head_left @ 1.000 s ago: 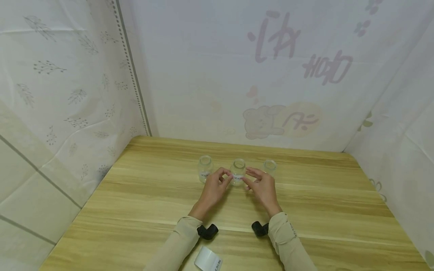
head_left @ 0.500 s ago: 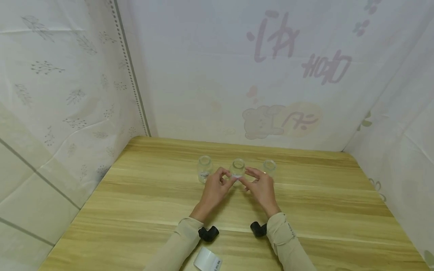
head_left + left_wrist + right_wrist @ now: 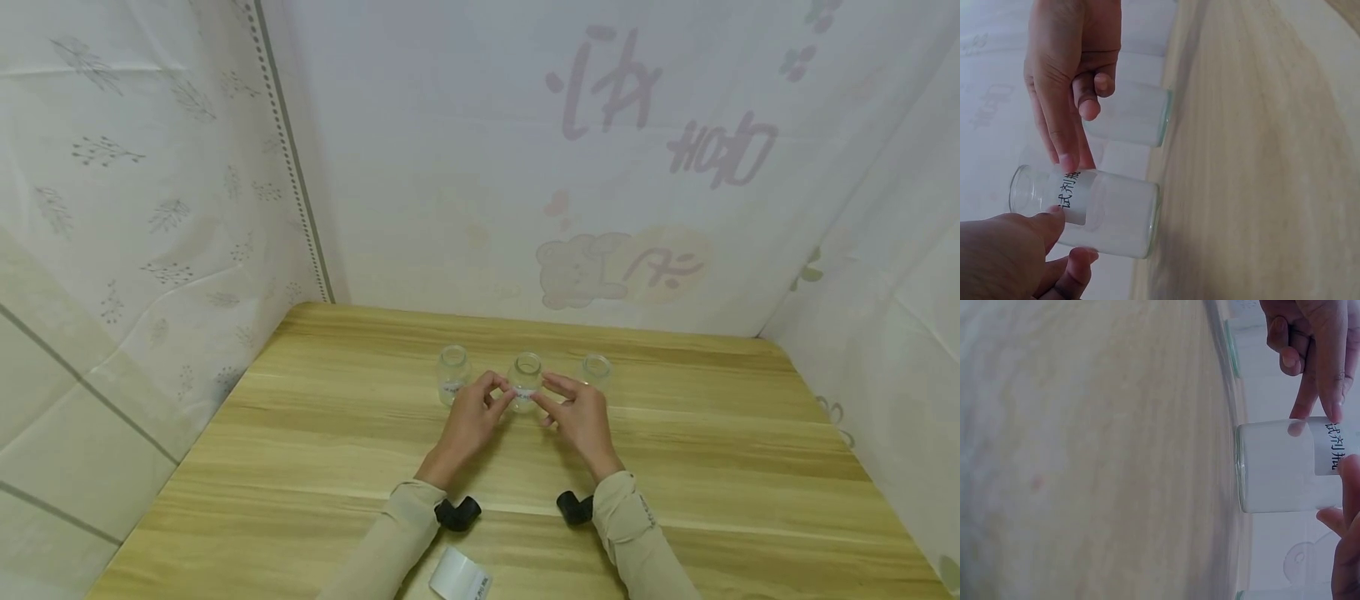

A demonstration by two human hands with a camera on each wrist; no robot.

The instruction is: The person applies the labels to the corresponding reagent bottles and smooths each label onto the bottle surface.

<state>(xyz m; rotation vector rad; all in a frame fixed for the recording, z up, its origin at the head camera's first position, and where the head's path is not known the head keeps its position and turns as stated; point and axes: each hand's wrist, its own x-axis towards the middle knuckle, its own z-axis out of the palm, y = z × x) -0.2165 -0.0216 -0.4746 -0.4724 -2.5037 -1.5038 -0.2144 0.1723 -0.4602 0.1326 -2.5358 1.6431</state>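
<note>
Hands [image 3: 525, 417] pinch middle jar [image 3: 527, 379] of 3 on wooden table [image 3: 300, 467], curtained walls [image 3: 450, 167] around.

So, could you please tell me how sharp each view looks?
Head view: evenly lit and sharp, wide-angle bending at the edges. Left wrist view: middle bottle and its label crisp, tabletop smeared. Right wrist view: wood blurred, bottle sharp.

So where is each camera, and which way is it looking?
Head: worn up high, facing forward and down at the table; both hands and sleeves show.
Left wrist: looks sideways at the middle jar; fingers of both hands touch its label.
Right wrist: same jar from its other side; fingers at its label.
Shared: all three see that jar.
</note>
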